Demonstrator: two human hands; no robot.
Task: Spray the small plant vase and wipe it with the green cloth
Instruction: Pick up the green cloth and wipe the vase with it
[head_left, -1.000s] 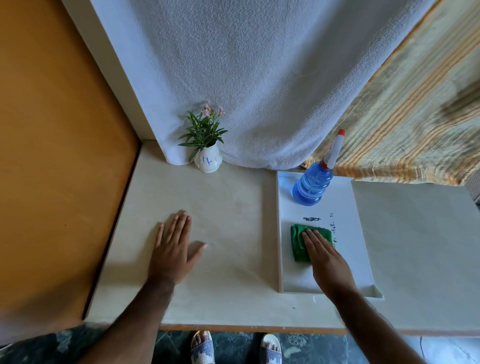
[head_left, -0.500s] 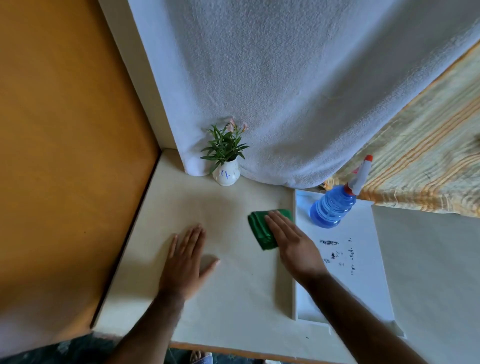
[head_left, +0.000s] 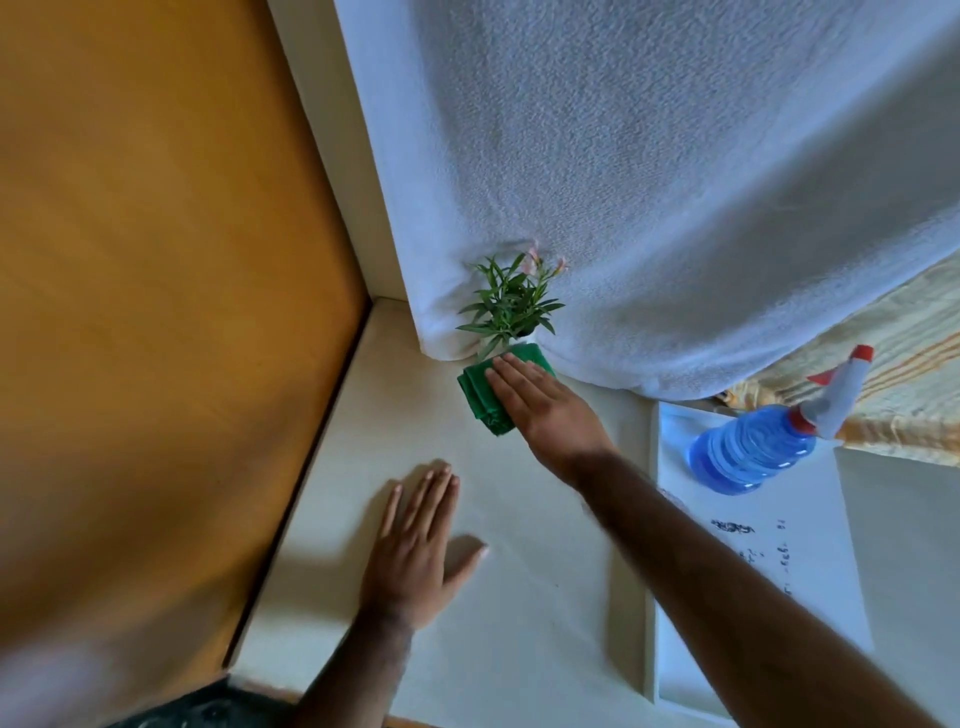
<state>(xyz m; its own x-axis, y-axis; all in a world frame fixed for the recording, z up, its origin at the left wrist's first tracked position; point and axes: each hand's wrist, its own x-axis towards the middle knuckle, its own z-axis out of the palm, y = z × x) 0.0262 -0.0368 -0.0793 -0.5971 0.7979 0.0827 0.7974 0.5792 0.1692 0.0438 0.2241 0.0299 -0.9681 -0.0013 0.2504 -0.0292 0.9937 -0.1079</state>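
Note:
The small plant (head_left: 511, 304) stands at the back of the cream table against a white towel; its white vase is almost wholly hidden behind the folded green cloth (head_left: 483, 397). My right hand (head_left: 545, 410) presses the cloth with flat fingers against the vase's front. My left hand (head_left: 418, 551) lies flat on the tabletop, fingers spread, holding nothing. The blue spray bottle (head_left: 753, 449) with a white and red nozzle stands on the white tray (head_left: 810, 587) at the right.
An orange wooden panel (head_left: 156, 312) walls off the left side. The white towel (head_left: 649, 182) hangs behind the plant, and a striped yellow curtain (head_left: 914, 374) hangs at the right. Dark marks dot the tray's surface.
My right hand slid the green cloth off the tray, across the table to the left and back, up to the vase. The view tilted and moved closer. My left hand stayed flat.

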